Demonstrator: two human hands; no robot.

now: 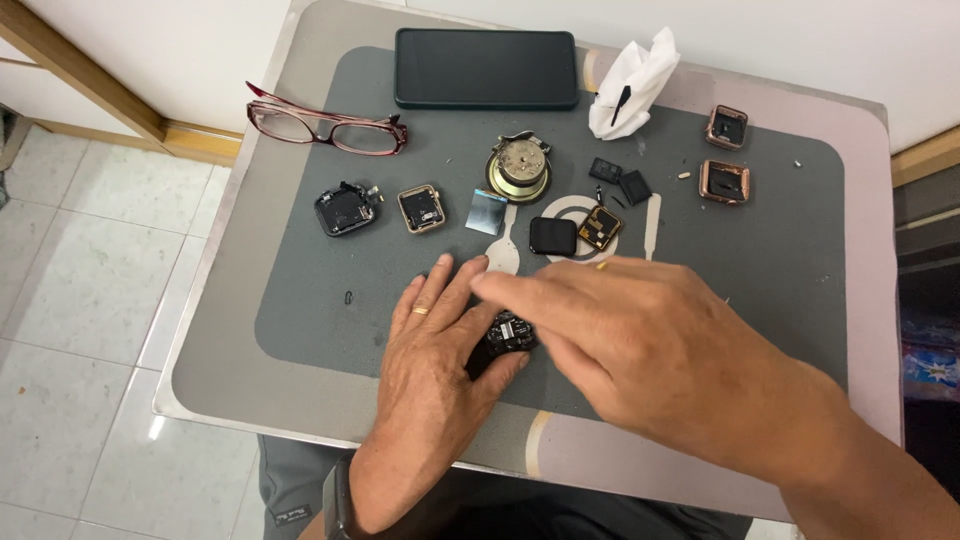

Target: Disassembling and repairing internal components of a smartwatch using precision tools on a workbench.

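My left hand point(432, 370), with a gold ring on one finger, rests palm down on the grey mat point(780, 250) and pinches a small black opened watch body point(510, 332) between thumb and fingers. My right hand point(620, 330) reaches across from the right, fingers together, with its fingertips just above the left fingers and over the watch body. I see nothing held in the right hand. Just beyond the hands lie a white plastic pry tool point(504, 250), a black watch screen point(552, 236) and a gold-framed watch case point(599, 228).
Further back lie red glasses point(325, 125), a dark phone point(486, 68), a crumpled white tissue point(632, 82), a round brass mechanism point(519, 168), a black watch module point(345, 209), a gold watch case point(421, 208), a silver square plate point(486, 212) and two copper watch cases point(724, 155).
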